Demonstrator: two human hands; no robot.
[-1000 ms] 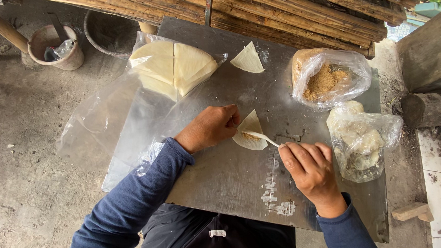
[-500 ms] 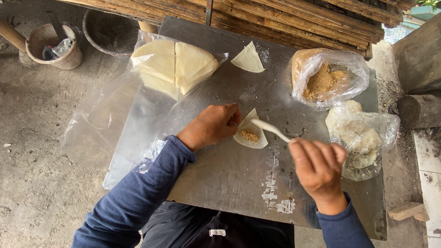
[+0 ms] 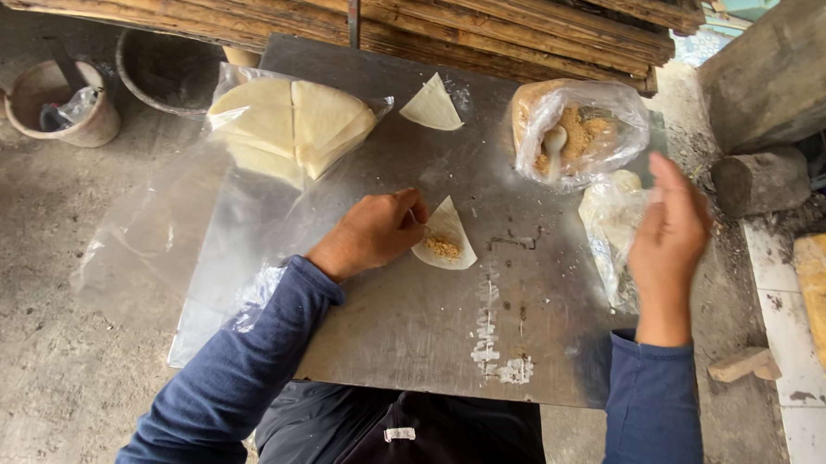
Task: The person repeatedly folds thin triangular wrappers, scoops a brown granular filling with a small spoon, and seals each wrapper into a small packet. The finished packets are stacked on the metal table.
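Both arms wear long navy-blue sleeves of soft, slightly creased fabric that end at the wrists, leaving the left hand (image 3: 376, 232) and right hand (image 3: 670, 241) bare, with no gloves, rings or watch showing. At the near edge, the lap is in dark clothing bearing a small pale tag.

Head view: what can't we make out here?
- Left hand: fingers curl over the wrapper, hiding its left edge.
- Right hand: motion-blurred, and it covers part of the clear bag.
- Spoon in the filling bag: handle obscured by plastic.
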